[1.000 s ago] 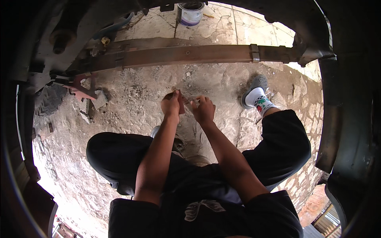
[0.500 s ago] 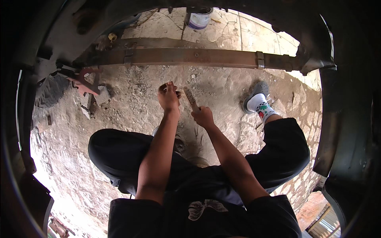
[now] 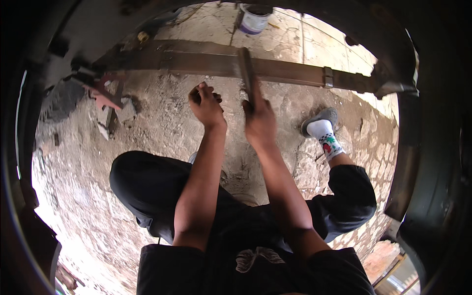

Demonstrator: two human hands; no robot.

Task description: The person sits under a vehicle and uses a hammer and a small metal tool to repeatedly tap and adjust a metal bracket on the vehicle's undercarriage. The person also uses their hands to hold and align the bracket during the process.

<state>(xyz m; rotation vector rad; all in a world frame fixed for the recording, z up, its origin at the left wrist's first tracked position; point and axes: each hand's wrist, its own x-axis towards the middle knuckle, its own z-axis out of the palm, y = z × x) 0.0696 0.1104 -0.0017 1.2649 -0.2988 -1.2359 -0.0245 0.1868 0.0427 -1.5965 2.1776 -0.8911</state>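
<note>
My right hand (image 3: 260, 120) is wrapped round the handle of a long, narrow wire brush (image 3: 246, 71). The brush points away from me, and its far end overlaps the brown metal crossbar (image 3: 290, 72) in the picture; whether they touch I cannot tell. To its left, my left hand (image 3: 206, 105) is raised over the rough ground just short of the bar. Its fingers are loosely curled and apart, with nothing visible in them.
Dark metal framing (image 3: 410, 147) surrounds me on the sides and ahead. At the left stands a reddish metal bracket (image 3: 105, 96) beside broken grey blocks (image 3: 126, 109). A white and purple bucket (image 3: 253, 22) sits beyond the bar. My right foot (image 3: 320, 123) rests on the ground.
My right hand has moved forward and the brush now reaches up to the crossbar. My left hand has shifted slightly forward and left, its fingers loosening. The view has tilted a little.
</note>
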